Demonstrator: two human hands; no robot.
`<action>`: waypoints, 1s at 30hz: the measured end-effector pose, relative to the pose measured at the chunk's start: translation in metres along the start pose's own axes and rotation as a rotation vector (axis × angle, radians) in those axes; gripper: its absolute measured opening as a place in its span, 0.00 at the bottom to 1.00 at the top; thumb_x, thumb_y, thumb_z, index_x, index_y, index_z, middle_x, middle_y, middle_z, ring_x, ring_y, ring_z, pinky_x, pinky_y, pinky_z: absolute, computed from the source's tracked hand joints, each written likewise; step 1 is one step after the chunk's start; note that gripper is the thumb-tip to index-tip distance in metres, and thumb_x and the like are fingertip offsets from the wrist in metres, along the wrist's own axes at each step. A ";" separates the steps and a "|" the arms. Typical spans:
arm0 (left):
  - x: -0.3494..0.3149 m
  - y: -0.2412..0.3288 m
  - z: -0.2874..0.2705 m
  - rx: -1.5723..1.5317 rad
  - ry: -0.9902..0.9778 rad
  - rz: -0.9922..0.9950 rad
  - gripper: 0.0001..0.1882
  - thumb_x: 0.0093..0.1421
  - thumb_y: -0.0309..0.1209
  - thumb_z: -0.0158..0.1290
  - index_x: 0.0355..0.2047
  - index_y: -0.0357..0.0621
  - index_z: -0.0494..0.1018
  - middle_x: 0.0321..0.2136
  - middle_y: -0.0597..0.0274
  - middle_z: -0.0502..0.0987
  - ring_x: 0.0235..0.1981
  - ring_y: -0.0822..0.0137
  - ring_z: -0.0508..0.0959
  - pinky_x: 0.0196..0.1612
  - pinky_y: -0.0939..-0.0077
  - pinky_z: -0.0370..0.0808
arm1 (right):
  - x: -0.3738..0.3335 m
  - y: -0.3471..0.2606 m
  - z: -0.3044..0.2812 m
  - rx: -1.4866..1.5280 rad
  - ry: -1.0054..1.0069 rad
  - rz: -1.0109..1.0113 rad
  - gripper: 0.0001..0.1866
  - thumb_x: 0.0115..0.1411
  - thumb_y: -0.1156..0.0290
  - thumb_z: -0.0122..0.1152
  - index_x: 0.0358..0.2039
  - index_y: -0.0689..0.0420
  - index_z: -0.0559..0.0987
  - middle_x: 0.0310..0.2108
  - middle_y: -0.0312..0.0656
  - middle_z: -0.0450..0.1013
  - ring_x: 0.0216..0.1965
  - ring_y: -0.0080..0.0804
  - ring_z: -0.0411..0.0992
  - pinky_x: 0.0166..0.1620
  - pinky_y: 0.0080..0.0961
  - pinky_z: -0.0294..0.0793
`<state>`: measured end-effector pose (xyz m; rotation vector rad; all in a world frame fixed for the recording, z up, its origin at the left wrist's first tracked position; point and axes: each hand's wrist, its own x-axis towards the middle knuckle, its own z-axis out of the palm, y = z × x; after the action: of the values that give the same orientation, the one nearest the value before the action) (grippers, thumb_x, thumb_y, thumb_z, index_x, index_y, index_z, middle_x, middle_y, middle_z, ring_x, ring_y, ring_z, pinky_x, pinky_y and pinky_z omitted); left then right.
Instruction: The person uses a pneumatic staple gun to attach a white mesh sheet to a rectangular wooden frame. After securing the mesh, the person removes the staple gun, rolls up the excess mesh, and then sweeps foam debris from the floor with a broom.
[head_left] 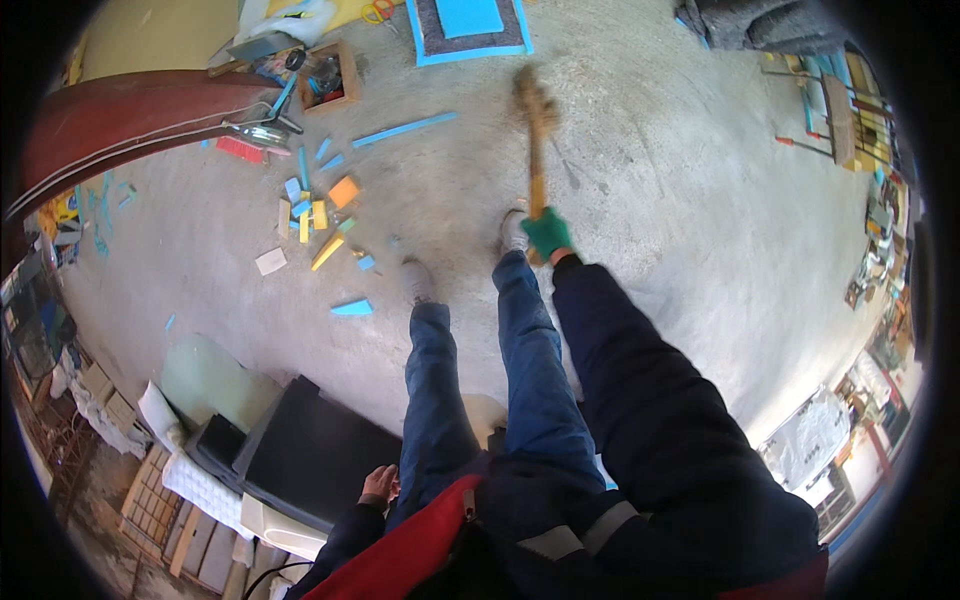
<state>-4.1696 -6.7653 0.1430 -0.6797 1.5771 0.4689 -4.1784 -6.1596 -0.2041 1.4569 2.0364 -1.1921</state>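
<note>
My right hand (548, 234), in a green glove, is closed around the wooden handle of a brush (537, 165). The arm is stretched forward over the floor, and the brush points away from me above my right shoe (513, 230). Its brown, rough-looking head is smeared by motion. Bare and low at my left side, my left hand (379, 484) hangs by my thigh next to a black box-like thing (318, 450). Its fingers are loosely bent, and I see nothing in them.
Blue, yellow and orange offcuts (318, 215) litter the concrete floor left of my feet. Beyond them lie a long blue strip (405, 128), a red brush (242, 149) and a wooden tool box (335, 80). A blue-edged grey panel (470, 48) lies ahead; clamps (840, 120) stand far right.
</note>
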 end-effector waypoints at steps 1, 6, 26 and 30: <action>-0.006 0.007 0.009 -0.088 0.014 -0.064 0.20 0.70 0.47 0.50 0.28 0.45 0.74 0.22 0.62 0.77 0.21 0.69 0.75 0.25 0.74 0.70 | -0.018 -0.016 0.022 -0.120 -0.062 0.014 0.27 0.59 0.54 0.69 0.50 0.61 0.74 0.40 0.60 0.80 0.40 0.53 0.82 0.41 0.45 0.81; -0.019 0.017 0.030 -0.139 0.002 -0.111 0.20 0.71 0.47 0.50 0.29 0.45 0.74 0.22 0.62 0.77 0.21 0.69 0.75 0.24 0.75 0.70 | -0.092 -0.077 0.016 -0.240 -0.423 -0.108 0.32 0.57 0.50 0.65 0.53 0.60 0.74 0.42 0.61 0.80 0.47 0.61 0.79 0.51 0.52 0.77; 0.037 -0.147 -0.052 -0.492 0.055 -0.158 0.20 0.71 0.47 0.51 0.28 0.47 0.72 0.20 0.61 0.77 0.15 0.70 0.73 0.18 0.76 0.68 | -0.183 -0.302 0.332 -0.221 -0.513 -0.143 0.29 0.57 0.54 0.62 0.53 0.61 0.73 0.53 0.62 0.76 0.52 0.62 0.77 0.55 0.52 0.76; 0.042 -0.176 -0.070 -0.574 0.035 -0.142 0.18 0.70 0.45 0.52 0.26 0.48 0.72 0.19 0.63 0.77 0.16 0.72 0.73 0.20 0.76 0.68 | -0.214 -0.306 0.326 -0.224 -0.590 -0.263 0.29 0.59 0.51 0.61 0.54 0.60 0.73 0.49 0.62 0.78 0.51 0.60 0.77 0.56 0.51 0.75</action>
<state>-4.1062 -6.9475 0.1267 -1.2314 1.4160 0.8184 -4.4246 -6.5799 -0.1128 0.6397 1.8865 -1.2536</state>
